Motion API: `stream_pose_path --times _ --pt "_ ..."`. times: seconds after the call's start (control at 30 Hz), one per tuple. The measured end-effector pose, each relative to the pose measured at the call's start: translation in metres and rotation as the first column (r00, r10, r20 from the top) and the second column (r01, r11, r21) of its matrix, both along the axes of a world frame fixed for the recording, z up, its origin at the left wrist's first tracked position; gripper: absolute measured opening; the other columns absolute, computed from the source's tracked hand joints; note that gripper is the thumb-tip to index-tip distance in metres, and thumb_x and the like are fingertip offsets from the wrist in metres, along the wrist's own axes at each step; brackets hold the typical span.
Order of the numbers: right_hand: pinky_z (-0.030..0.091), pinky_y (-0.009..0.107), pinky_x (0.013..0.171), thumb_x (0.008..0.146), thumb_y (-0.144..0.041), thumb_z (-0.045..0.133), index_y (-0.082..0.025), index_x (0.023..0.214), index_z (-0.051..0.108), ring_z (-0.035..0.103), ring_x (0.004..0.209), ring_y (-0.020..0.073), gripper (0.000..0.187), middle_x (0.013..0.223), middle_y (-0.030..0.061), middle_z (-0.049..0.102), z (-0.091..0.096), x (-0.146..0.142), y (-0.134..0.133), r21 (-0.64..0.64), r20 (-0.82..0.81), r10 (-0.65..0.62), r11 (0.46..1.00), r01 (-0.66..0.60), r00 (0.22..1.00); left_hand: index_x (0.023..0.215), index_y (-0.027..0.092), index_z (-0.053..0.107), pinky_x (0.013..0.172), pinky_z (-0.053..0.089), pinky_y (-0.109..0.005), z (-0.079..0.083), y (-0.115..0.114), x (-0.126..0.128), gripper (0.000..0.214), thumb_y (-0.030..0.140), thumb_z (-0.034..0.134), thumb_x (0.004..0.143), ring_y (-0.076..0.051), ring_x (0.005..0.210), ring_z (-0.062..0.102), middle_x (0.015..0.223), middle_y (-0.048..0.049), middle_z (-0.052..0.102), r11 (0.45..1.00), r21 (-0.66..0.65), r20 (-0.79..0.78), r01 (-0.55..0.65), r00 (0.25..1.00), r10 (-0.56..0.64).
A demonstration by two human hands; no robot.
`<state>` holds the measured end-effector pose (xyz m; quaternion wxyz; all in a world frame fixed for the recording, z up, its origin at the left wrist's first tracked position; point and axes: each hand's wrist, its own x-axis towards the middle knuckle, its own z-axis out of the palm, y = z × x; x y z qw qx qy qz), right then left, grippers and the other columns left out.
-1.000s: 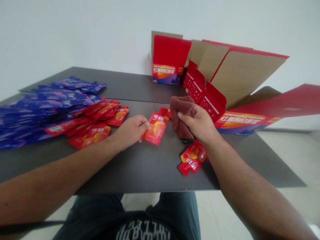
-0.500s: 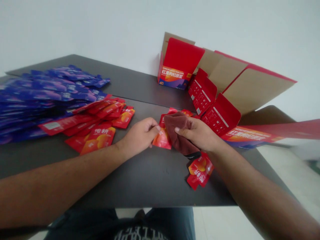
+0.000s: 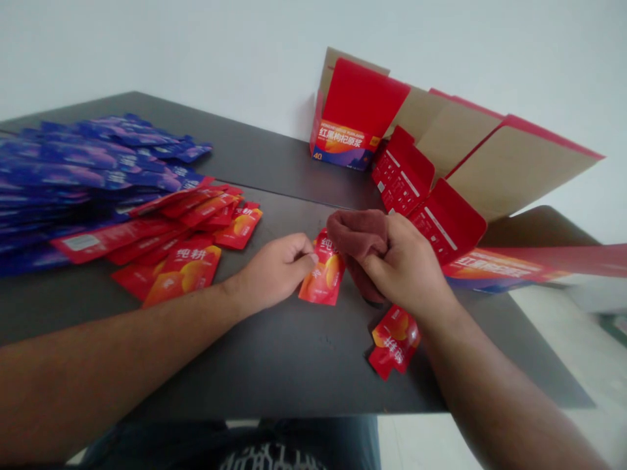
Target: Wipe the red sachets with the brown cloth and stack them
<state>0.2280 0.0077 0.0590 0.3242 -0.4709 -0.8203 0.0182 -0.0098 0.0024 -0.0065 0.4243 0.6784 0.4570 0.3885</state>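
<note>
Between my hands is a red pouch with orange fruit printed on it. My left hand pinches the pouch's left edge between thumb and fingers. A folded brown cloth is bunched in my right hand, its fingers closed round it. The cloth covers the pouch's upper right corner. Just below my right hand, another red pouch lies on the dark table, printed side up.
Several red pouches lie fanned out at the left, beside a large heap of blue pouches. At the back stands an open printed carton. More open red cartons with raised flaps reach toward the right edge.
My right hand has shifted slightly right and turned, and the cloth is now folded up, so more of the pouch's front shows. My left hand keeps its pinch.
</note>
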Motion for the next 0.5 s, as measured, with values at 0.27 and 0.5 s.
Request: stream_pose_path --times 0.27,0.5 --pt "0.057 0.039 0.08 0.09 -0.014 0.068 -0.025 0.097 0.059 0.067 0.094 0.0265 0.016 0.102 0.0081 0.07 -0.017 -0.011 -0.022 -0.019 0.257 0.212 0.976 -0.215 0.943 0.085 0.021 0.068 0.077 0.054 -0.031 0.002 0.003 -0.004 0.014 0.033 0.072 0.091 -0.02 0.085 0.069 0.089 -0.0018 0.077 0.997 -0.062 0.039 0.05 0.998 -0.047" --pt "0.056 0.041 0.081 0.086 -0.013 0.069 -0.026 0.095 0.056 0.066 0.096 0.0288 0.02 0.1 0.0084 0.068 -0.018 0.001 -0.009 0.139 0.116 0.056 0.988 -0.072 0.992 0.085 0.021 0.066 0.069 0.053 -0.029 0.004 -0.002 -0.002 0.016 0.033 0.063 0.096 -0.018 0.073 0.066 0.082 -0.0012 0.074 0.992 -0.096 -0.034 0.085 0.995 -0.088"
